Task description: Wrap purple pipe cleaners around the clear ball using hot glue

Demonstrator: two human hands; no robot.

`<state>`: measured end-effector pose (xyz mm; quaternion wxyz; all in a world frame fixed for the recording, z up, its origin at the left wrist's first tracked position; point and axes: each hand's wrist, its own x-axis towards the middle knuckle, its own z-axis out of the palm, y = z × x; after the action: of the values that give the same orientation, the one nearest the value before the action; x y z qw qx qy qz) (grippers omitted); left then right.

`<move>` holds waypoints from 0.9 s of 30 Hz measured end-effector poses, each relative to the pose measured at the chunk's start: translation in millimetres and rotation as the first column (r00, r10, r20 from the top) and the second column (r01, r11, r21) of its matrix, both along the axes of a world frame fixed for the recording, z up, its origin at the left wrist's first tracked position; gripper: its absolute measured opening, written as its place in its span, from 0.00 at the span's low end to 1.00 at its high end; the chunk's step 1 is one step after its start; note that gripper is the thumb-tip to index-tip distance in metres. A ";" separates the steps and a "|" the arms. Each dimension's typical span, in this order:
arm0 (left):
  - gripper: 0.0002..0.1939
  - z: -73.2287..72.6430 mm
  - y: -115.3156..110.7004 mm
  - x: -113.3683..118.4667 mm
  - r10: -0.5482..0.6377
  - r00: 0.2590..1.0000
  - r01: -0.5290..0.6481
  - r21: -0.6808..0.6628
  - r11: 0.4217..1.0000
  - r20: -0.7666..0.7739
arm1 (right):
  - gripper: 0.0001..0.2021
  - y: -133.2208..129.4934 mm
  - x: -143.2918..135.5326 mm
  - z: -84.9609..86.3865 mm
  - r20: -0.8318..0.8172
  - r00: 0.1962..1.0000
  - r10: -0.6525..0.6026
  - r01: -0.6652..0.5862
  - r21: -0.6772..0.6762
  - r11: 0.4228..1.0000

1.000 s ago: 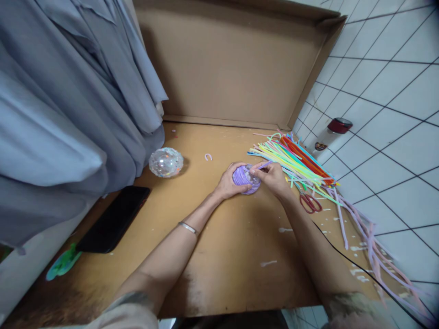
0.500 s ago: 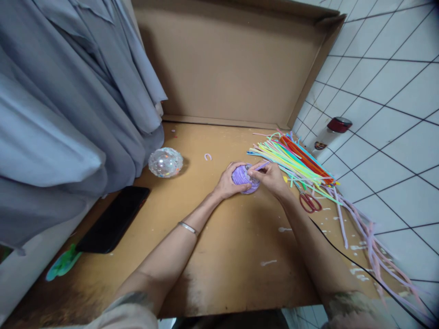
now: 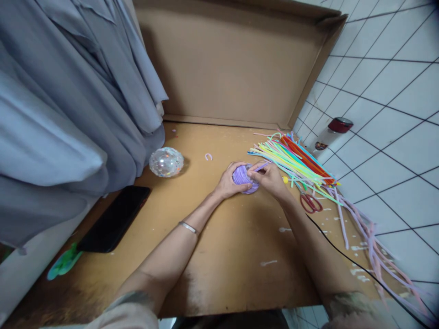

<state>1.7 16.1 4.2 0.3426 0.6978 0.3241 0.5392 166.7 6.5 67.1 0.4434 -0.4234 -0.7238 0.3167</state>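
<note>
Near the middle of the wooden table [image 3: 212,256], my left hand [image 3: 229,181] is wrapped round the left side of a small ball [image 3: 242,178] covered in purple pipe cleaner. My right hand [image 3: 269,177] pinches the loose end of a purple pipe cleaner [image 3: 261,167] against the ball's right side. Part of the ball's surface there is hidden by my fingers. To the left sits a clear faceted ball [image 3: 166,161] with coloured specks. A short curved pink piece [image 3: 209,156] lies between the two balls.
Right of my hands lies a heap of coloured pipe cleaners [image 3: 291,157], with red-handled scissors [image 3: 310,203] and a red-lidded bottle [image 3: 329,137] beside it. A black phone [image 3: 115,219] lies at left below a grey curtain [image 3: 78,100]. A cardboard panel [image 3: 226,64] stands behind.
Both hands stay at the ball with almost no movement. The fingers of my right hand and the purple end have shifted very slightly.
</note>
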 end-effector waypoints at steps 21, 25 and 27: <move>0.21 -1.4 0.8 3.9 0.013 0.986 0.004 -0.103 0.995 0.165 | 0.12 -3.9 -4.4 1.3 0.090 0.996 -0.021 0.015 0.075 0.997; 0.21 -1.6 1.9 5.3 0.033 0.980 -0.007 -0.128 0.992 0.195 | 0.14 -4.6 -4.5 2.0 0.093 0.996 -0.018 0.011 0.071 0.997; 0.21 -2.6 2.4 6.3 0.039 0.978 -0.010 -0.139 0.990 0.206 | 0.15 -4.9 -4.6 2.7 0.094 0.995 -0.020 0.012 0.081 0.997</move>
<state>8.0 18.5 1.6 0.4152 0.6082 0.3312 0.5899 162.1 1.6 69.8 0.4277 -0.4255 -0.7527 0.2634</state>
